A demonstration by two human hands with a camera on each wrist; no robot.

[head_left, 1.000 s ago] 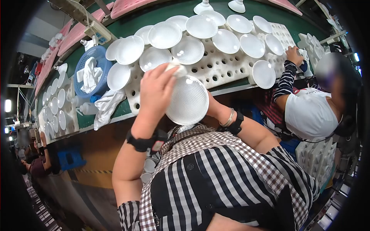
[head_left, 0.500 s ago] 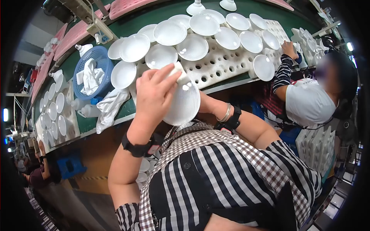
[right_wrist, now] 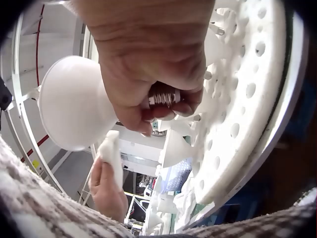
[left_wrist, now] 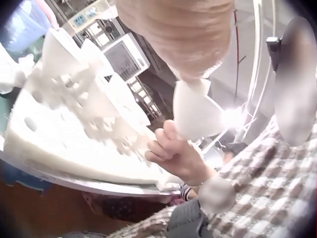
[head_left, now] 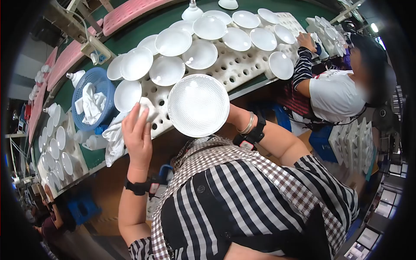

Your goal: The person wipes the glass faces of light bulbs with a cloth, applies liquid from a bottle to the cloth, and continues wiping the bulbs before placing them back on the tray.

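My right hand [right_wrist: 153, 64] grips a white reflector light bulb [head_left: 198, 105] by its metal screw base [right_wrist: 165, 99]. The bulb's round, textured face points up toward the head camera and hides most of that hand there. Left of the bulb, my left hand [head_left: 138, 134] holds a folded white cloth [head_left: 149, 108] between thumb and fingers, apart from the bulb's face. In the right wrist view the cloth [right_wrist: 111, 153] stands upright just below the bulb's rim.
Several similar bulbs [head_left: 173, 42] stand face up in a white perforated foam tray [head_left: 242, 71] on the green bench. A blue basket [head_left: 112, 93] with white cloths [head_left: 92, 104] is at left, plastic bottles [head_left: 95, 142] beside it. Another person [head_left: 336, 95] works at right.
My left hand and the cloth have moved left, off the bulb's face. The bulb's face has turned more squarely toward the head camera. My right hand keeps its hold.
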